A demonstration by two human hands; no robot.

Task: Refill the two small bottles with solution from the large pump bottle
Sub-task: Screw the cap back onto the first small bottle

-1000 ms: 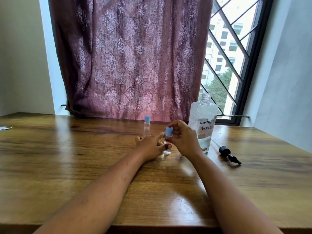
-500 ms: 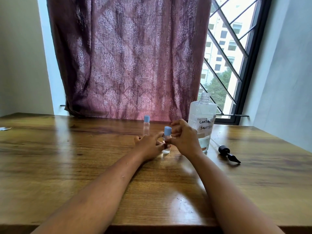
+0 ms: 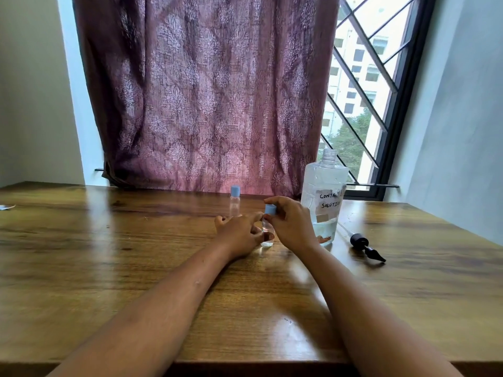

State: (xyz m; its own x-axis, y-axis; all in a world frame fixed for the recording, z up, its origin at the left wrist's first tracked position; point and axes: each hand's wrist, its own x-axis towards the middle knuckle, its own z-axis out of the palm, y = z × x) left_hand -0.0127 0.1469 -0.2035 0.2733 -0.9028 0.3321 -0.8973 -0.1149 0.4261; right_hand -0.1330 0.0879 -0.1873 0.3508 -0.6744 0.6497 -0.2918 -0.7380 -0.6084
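Wooden counter (image 3: 109, 268) set against a curtained window, with all task items grouped right of centre. The large bottle (image 3: 324, 197) stands upright with its neck open and the liquid level low in the body. Its pump (image 3: 364, 244) lies on its side on the counter just to the right, apart from the bottle. One small bottle (image 3: 235, 200) stands capped behind the hands, untouched. The second small bottle (image 3: 267, 239) stands upright on the counter between the hands, just left of the large bottle, with its blue cap (image 3: 270, 210) at the neck. Step in hand, as judged: working that cap on its thread. Whether it is going on or coming off cannot be told from this view. The next move calls for a firm hold on the body while the cap is turned, with the bottle kept upright to avoid spillage. Both forearms reach forward, low over the counter. The left hand (image 3: 239, 235) rests low, its fingers (image 3: 253, 216) clamped round the bottle's body. The right hand (image 3: 292, 224) arches above it, its fingers (image 3: 277, 200) pinched on the cap.
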